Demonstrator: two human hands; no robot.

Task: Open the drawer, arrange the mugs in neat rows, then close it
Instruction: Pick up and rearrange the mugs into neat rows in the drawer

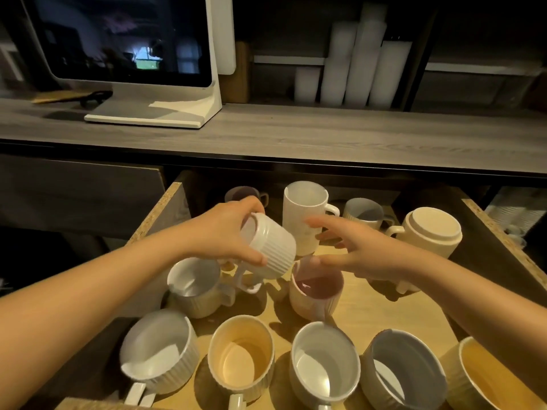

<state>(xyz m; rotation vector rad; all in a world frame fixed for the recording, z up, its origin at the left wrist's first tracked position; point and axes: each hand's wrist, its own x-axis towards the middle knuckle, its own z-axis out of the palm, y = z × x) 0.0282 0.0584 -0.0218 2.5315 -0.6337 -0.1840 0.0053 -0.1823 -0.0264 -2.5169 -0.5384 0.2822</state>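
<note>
Drawer (174, 208) is pulled open under the bench (296, 134); step in hand is arranging the mugs. Closing not yet due.

Left hand (225, 232) holds a white ribbed mug (270, 250) lifted clear of the drawer floor, tipped on its side, handle hanging down. Its fingers wrap the mug near the rim, thumb along the lower side.

Right hand (361, 255) is empty, fingers spread, reaching toward the held mug and the tall white mug (306, 214) just behind it. It hovers over the pink-lined mug (316, 294); can't tell if it touches anything, view is blurred there.

Front row looks set: five mugs side by side along the near edge, from the grey ribbed mug (159, 353) at left to a yellow-lined mug (485, 377) cut off at right. Behind it things are loose: a grey mug (195, 287) at left, the pink-lined one mid, an upside-down cream mug (429, 232) at right, a grey mug at the back (362, 213) and a dark mug (245, 193) half hidden behind the left hand.

Next move, as I judge it: set the held mug upright in the gap of the second row, between the grey mug and the pink-lined one, handle lined up with the rest. Right hand may steady or shift neighbours. Risk: clinking mugs together in the tight space.
</note>
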